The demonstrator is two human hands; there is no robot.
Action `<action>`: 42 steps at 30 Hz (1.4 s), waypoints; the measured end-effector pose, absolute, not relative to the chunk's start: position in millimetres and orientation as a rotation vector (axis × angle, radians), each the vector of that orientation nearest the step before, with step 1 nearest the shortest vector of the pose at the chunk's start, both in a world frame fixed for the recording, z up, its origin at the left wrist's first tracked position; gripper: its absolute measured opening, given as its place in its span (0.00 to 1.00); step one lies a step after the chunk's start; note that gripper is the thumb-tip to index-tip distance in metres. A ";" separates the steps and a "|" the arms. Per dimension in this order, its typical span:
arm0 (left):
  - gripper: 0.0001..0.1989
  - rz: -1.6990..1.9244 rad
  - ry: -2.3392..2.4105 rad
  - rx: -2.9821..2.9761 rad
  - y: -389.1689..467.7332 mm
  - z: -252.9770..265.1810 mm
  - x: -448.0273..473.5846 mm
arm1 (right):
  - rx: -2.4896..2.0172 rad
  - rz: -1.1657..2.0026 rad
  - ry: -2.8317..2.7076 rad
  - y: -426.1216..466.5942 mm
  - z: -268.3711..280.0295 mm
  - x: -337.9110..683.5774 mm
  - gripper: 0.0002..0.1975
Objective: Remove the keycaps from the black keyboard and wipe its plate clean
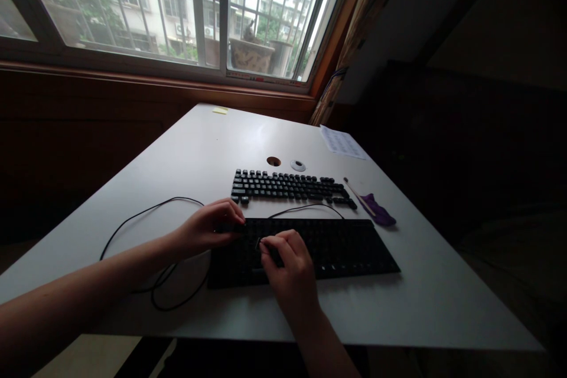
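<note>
A black keyboard (354, 245) lies on the white desk, with much of its surface too dark to make out. My left hand (212, 224) is closed at the keyboard's upper left corner, thumb and fingers on its edge. Over the left half of the keyboard, my right hand (287, 254) pinches a small dark keycap (258, 243) with a pale edge, mostly hidden by the fingertips. Just behind the keyboard, loose black keycaps (287, 186) are laid out in rows like a keyboard's layout.
A black cable (133, 215) loops on the desk (177, 159) at left. To the right lie a thin brush-like stick (361, 201) and a purple cloth (378, 209). Farther back are a cable hole (273, 161), its round cover (298, 165), paper sheets (341, 143) and a yellow note (220, 110).
</note>
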State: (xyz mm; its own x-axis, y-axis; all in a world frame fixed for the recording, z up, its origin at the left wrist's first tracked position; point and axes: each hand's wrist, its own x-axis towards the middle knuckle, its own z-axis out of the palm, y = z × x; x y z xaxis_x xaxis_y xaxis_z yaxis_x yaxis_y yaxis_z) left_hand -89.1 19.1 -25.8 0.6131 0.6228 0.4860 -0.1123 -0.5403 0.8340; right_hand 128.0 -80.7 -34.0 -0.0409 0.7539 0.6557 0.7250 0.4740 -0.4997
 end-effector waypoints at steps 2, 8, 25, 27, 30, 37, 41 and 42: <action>0.04 1.008 0.406 1.910 18.9 -26.0 -89.4 | -1.256 0.048 -1.771 -80.7 -34.6 128.0 0.06; 0.05 1.000 0.431 1.892 18.7 -26.4 -90.1 | -1.249 0.077 -1.778 -80.8 -36.1 128.4 0.07; 0.07 1.040 0.390 2.073 19.2 -24.9 -90.7 | -1.177 0.205 -1.841 -64.1 -10.2 138.5 0.06; 0.07 1.039 0.411 2.100 20.1 -26.9 -90.9 | -1.158 0.227 -1.889 -58.1 -3.3 140.4 0.05; 0.08 1.032 0.455 2.111 21.0 -30.4 -91.4 | -1.110 0.251 -1.977 -49.7 2.8 141.0 0.05; 0.09 0.957 0.609 2.068 19.2 -31.5 -90.7 | -1.052 0.320 -2.069 -41.0 -0.6 139.3 0.07; 0.08 0.969 0.642 2.123 17.9 -28.8 -89.8 | -1.061 0.343 -2.099 -39.1 -2.6 139.5 0.07; 0.08 0.978 0.636 2.141 17.7 -28.2 -89.7 | -1.062 0.347 -2.108 -38.8 -2.4 139.2 0.07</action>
State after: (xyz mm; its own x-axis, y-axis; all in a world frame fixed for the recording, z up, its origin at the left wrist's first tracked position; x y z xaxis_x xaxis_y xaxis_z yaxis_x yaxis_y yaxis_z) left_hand -89.7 17.7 -28.2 0.5962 0.6634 0.4521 0.1441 -0.6425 0.7526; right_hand 139.2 -38.8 -2.4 -0.3855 0.7794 0.4939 0.5802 0.6210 -0.5270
